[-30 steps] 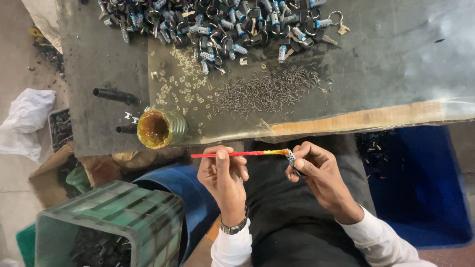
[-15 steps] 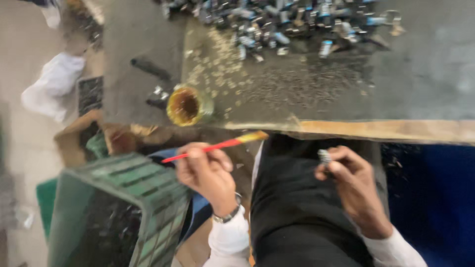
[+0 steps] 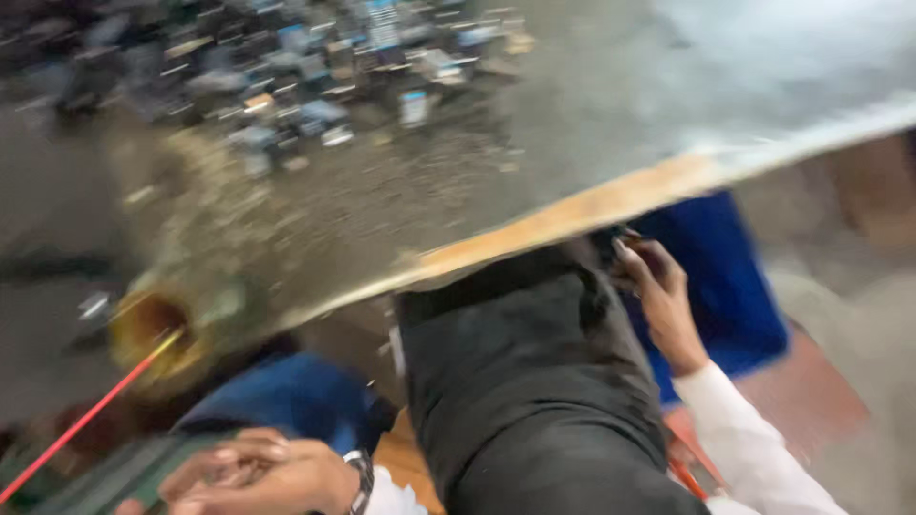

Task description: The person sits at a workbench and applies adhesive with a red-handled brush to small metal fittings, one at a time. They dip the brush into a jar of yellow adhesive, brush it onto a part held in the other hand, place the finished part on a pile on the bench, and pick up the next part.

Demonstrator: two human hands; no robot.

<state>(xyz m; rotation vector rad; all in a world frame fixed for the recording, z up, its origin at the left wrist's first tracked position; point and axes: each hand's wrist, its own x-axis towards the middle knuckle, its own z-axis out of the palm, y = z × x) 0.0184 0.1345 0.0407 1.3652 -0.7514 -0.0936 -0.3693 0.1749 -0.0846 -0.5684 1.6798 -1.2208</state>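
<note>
— Start with the nearest thing. What is the left hand [image 3: 258,472] doing?

— It sits low, next to the dark lap [image 3: 534,401], fingers curled over, a watch [image 3: 361,472] on the wrist. The blur hides whether it is clamped on anything, so I cannot tell its grip.

— And the red stick [image 3: 91,415]?

— It slants just to the outside of that hand, apart from the fingers as far as the picture shows. Its lower end runs off the edge of the view. Its upper end sits up and away from the hand, in the mouth of the yellow tin [image 3: 153,329].

— So which step is this?

— I judge it is the dipping of the stick's tip in the tin. Lifting it out cleanly calls for a firm hold on the lower end and a straight pull along the stick's own line, so the tin does not tip.

— The right hand [image 3: 658,296]?

— Farther out, across the lap, raised to the wooden edge of the table [image 3: 592,210], above the blue bin [image 3: 735,286]. Fingers are bent. Whether they pinch a small piece, I cannot tell.

— Beyond that?

— Well past both hands, a heap of small metal parts [image 3: 315,76] lies on the table, too smeared to make out.
</note>
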